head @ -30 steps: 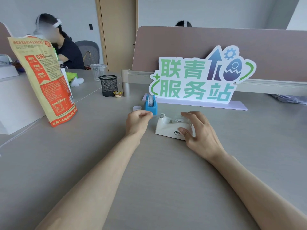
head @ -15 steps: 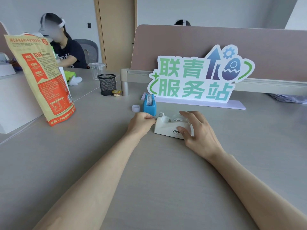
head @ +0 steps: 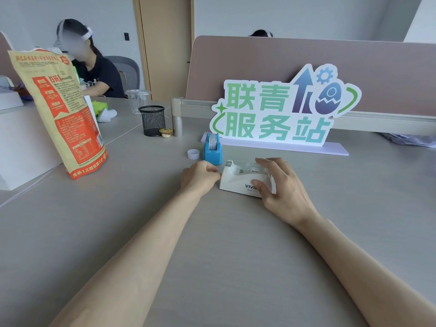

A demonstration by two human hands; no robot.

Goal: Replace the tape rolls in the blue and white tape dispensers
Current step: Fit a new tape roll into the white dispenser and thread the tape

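Note:
The white tape dispenser [head: 237,184] lies on the grey desk with a clear tape roll [head: 250,169] seated in it. My right hand [head: 284,187] grips its rear half, thumb on the near side and fingers over the top by the roll. My left hand [head: 199,178] is curled at the dispenser's cutter end, thumb and forefinger pinched together as on the tape end; the clear tape itself barely shows. The blue tape dispenser [head: 213,154] stands upright just behind, with a roll in it. A small white ring [head: 193,154] lies to its left.
A green-lettered standing sign [head: 278,114] is behind the dispensers. An orange snack bag [head: 61,109] stands at the left, with a black mesh cup [head: 152,120] and a small sealed cup [head: 166,132] beyond. A person sits at the far left desk.
My left hand has moved right, from a short way off the white dispenser up to its cutter end. My right hand has stayed on the dispenser.

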